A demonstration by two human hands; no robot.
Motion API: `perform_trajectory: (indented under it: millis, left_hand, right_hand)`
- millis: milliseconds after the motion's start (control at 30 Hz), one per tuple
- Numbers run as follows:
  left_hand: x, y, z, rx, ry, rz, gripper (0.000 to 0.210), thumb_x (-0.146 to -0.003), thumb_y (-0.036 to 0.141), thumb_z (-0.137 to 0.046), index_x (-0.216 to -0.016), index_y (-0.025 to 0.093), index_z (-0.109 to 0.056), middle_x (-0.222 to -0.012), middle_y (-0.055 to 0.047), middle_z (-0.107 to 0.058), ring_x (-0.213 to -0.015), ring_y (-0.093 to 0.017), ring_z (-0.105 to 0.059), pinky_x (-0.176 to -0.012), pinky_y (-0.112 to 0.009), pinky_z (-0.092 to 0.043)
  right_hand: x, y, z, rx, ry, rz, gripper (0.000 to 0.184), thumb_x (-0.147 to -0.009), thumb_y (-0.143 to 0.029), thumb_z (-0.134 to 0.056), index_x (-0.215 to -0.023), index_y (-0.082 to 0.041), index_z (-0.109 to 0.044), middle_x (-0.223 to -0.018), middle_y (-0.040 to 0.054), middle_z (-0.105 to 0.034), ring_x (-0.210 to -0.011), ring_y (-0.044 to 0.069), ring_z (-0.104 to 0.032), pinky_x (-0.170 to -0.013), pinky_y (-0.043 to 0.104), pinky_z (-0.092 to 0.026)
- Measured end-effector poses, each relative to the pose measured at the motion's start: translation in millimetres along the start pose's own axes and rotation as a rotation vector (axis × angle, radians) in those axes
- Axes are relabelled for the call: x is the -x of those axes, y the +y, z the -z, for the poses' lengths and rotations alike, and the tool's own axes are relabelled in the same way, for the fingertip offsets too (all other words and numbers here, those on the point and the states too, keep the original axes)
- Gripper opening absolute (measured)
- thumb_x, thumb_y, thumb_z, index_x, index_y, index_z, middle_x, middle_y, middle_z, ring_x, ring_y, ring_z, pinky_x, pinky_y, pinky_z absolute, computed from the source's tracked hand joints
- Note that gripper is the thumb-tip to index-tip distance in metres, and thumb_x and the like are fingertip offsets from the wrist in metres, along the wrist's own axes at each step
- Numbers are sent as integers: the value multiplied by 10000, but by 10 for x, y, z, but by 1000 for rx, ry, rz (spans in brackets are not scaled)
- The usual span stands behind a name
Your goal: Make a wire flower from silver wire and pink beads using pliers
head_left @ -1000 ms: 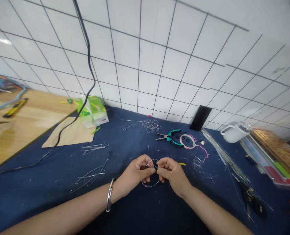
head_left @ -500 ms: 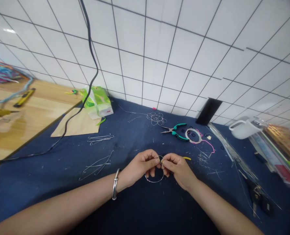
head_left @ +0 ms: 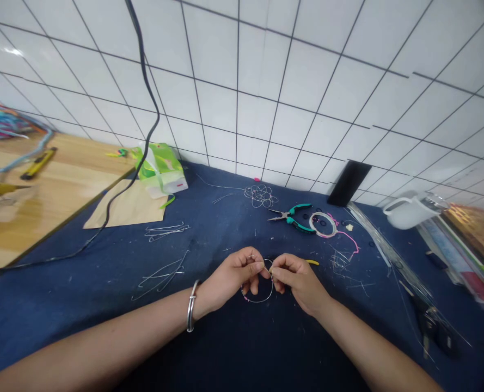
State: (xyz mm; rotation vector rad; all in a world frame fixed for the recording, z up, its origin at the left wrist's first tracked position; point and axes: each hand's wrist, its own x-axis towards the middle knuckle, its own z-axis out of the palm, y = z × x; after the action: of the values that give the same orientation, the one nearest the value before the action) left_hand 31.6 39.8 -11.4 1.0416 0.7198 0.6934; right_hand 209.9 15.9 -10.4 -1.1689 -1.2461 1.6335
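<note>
A thin wire ring point(head_left: 258, 301) with small pinkish spots on its lower left hangs between both hands. My left hand point(head_left: 245, 270), with a silver bangle at the wrist, pinches the ring's upper left side between thumb and fingers. The opposite side is pinched by my right hand point(head_left: 293, 275), whose fingertips nearly meet the left ones. Finer detail at the fingertips is too small to make out. Just behind the right hand a yellow handle end point(head_left: 312, 262) shows. Beyond lie teal-handled pliers point(head_left: 293, 216) and a flower-like wire shape point(head_left: 259, 196).
Bent wire pieces point(head_left: 164, 275) lie on the dark blue cloth point(head_left: 103, 272) at left. A wire coil point(head_left: 323, 225) with pink cord is right of the pliers. A black cable point(head_left: 111, 204) crosses the left side. A white mug point(head_left: 405, 212), books and keys point(head_left: 428, 326) stand or lie at right.
Both hands hold the ring in almost the same place. A slightly wider gap shows between the fingertips, and the whole view has shifted very slightly.
</note>
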Motion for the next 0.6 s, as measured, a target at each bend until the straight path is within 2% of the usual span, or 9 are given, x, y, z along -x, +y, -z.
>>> perform_trajectory:
  millis: [267,600]
  left_hand:
    - [1,6,0,18,10,2,138,-830,283,-500,-799,155,-457,-728,-2,-597,-474,-62,-520,-407,-171,-343]
    - [7,-38,6,14,16,-19,115,-845,274,-472,-821,164,-447,-740,-4,-582,-510,-71,-526,-437,-183,-372]
  right_hand:
    - [0,-11,-5,43,-13,0,102,-781,-275,-569,-768,-174,-563,-587,-38,-521,-513,77,-475,-503,217,-375]
    - [16,15,3,220,21,19,68,-768,-235,-559,-734,-176,-570,-575,-43,-515,-526,76,-476,-506,201,-377]
